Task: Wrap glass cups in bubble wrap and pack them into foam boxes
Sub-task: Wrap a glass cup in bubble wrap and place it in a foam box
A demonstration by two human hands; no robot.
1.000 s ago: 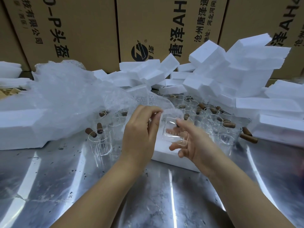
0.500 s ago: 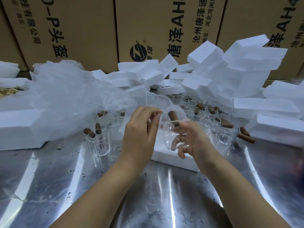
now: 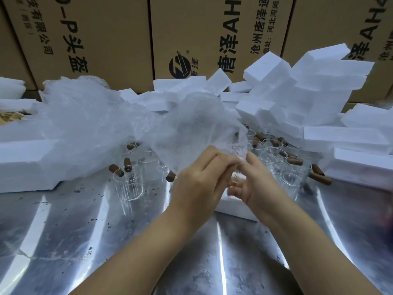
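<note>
Change: translucent bubble-wrap sheet (image 3: 200, 124) now drawn over small clear glass cup (image 3: 238, 153).
Grip: left hand (image 3: 202, 179) pinches sheet; right hand (image 3: 258, 186) holds cup.
Stage: wrapping begun.

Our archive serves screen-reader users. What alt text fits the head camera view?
A person's left hand and right hand meet over a metal table and pinch a raised bubble wrap sheet above a foam box. Clear glass cups with brown handles stand around them, with piled foam boxes and cardboard cartons behind.
</note>
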